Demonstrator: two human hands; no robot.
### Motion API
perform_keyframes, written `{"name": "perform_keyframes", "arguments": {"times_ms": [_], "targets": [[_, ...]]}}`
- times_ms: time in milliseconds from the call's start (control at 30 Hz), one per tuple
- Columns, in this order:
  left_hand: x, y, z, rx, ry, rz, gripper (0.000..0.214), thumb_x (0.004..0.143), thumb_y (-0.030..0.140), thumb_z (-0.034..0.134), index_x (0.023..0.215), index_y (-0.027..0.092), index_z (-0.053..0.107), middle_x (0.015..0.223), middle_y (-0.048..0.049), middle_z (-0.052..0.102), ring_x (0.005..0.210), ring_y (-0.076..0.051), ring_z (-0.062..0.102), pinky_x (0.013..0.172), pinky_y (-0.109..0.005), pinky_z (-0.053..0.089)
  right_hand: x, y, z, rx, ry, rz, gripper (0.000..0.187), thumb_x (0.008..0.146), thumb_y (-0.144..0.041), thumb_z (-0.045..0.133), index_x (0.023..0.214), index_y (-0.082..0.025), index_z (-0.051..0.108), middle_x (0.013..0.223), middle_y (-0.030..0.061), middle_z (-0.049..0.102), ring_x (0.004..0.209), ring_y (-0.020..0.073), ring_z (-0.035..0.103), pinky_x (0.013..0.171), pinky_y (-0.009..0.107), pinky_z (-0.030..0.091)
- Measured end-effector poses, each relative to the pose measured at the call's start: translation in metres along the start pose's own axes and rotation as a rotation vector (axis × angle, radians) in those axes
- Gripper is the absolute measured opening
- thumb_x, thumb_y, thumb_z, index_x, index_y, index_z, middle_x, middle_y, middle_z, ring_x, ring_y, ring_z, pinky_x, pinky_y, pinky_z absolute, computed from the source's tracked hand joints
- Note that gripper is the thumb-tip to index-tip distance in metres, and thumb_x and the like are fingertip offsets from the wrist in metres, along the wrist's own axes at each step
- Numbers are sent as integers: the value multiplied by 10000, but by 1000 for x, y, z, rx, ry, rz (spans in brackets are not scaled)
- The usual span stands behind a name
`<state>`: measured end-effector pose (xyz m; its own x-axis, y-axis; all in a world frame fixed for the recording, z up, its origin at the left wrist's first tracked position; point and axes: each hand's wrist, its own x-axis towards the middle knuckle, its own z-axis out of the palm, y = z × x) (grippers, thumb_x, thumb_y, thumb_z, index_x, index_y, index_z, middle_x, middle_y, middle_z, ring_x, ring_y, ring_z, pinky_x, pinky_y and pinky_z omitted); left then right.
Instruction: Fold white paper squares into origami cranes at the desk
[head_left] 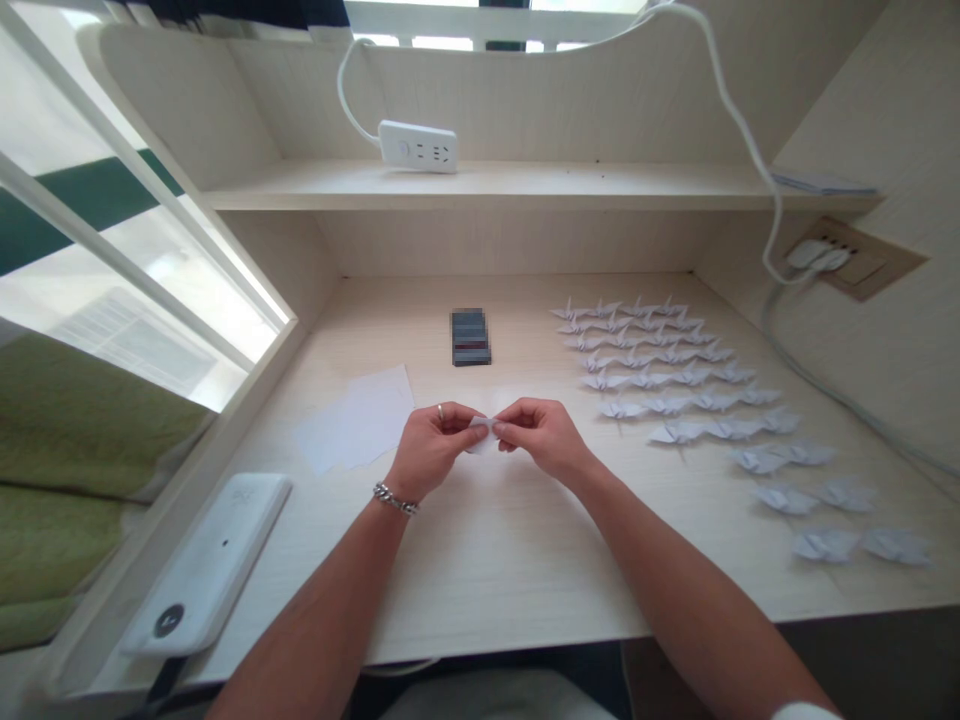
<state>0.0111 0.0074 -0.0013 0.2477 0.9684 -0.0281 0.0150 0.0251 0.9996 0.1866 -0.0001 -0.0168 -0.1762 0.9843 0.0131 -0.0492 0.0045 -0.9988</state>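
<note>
Both hands meet above the middle of the pale wooden desk [480, 560]. My left hand [433, 445], with a ring and a chain bracelet, pinches one side of a small folded white paper piece [484, 432]. My right hand [541, 435] pinches the other side of the same piece. The paper is mostly hidden by my fingertips. A stack of loose white paper sheets [360, 420] lies flat just left of my left hand.
Rows of several folded white paper cranes [675, 385] cover the desk's right side. A small dark block [471, 338] sits behind my hands. A white flat device [210, 565] lies at the front left. A power strip [418, 146] rests on the shelf, its cable running to the wall socket [825, 258].
</note>
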Motion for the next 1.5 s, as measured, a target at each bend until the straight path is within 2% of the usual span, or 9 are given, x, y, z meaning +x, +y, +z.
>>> {"name": "perform_keyframes", "arguments": {"times_ms": [333, 567, 833, 933, 1067, 1267, 1500], "targets": [[0, 1, -3, -27, -41, 23, 216, 703, 272, 764, 851, 125, 706, 736, -47, 722, 658, -138, 647, 612, -245, 529, -2, -2, 2, 34, 42, -17, 152, 690, -267, 749, 748, -135, 700, 585, 10, 662, 526, 122, 609, 533, 251, 494], [-1, -1, -2, 36, -18, 60, 168, 686, 251, 778, 768, 120, 711, 666, -36, 700, 603, -126, 624, 596, -245, 522, -3, -1, 5, 10, 28, -35, 130, 705, -256, 743, 760, -144, 709, 582, 9, 664, 534, 127, 618, 541, 256, 506], [-1, 0, -8, -7, 23, 172, 79, 661, 163, 778, 731, 145, 745, 725, -58, 737, 665, -156, 661, 639, -264, 541, -9, 0, 7, -110, 98, -303, 91, 743, -182, 703, 825, -190, 742, 744, 41, 725, 648, 172, 683, 626, 302, 562], [-1, 0, -8, -17, 17, 181, 85, 672, 168, 774, 746, 143, 742, 741, -62, 737, 677, -162, 664, 644, -271, 543, -10, -1, 7, -135, 102, -337, 98, 751, -163, 691, 829, -192, 744, 747, 43, 728, 654, 173, 684, 620, 298, 561], [0, -1, -7, 5, -23, 158, 114, 695, 205, 769, 776, 137, 726, 713, -46, 714, 662, -143, 647, 623, -250, 527, -10, -3, 8, -141, 106, -286, 64, 741, -195, 709, 799, -183, 736, 705, 33, 713, 621, 156, 668, 596, 279, 540], [-2, 2, -3, 17, 16, 108, 135, 685, 232, 773, 757, 134, 714, 644, -17, 678, 590, -113, 608, 564, -221, 499, -4, -2, 8, 69, 28, -50, 145, 706, -246, 726, 814, -151, 707, 637, 17, 690, 585, 144, 649, 582, 280, 534], [-4, 3, -2, 81, -13, 76, 141, 677, 231, 767, 785, 144, 745, 667, -30, 701, 596, -117, 607, 558, -220, 486, -4, -7, 9, 99, 75, 23, 126, 645, -219, 746, 738, -140, 715, 571, 14, 677, 548, 138, 640, 557, 266, 521]]}}
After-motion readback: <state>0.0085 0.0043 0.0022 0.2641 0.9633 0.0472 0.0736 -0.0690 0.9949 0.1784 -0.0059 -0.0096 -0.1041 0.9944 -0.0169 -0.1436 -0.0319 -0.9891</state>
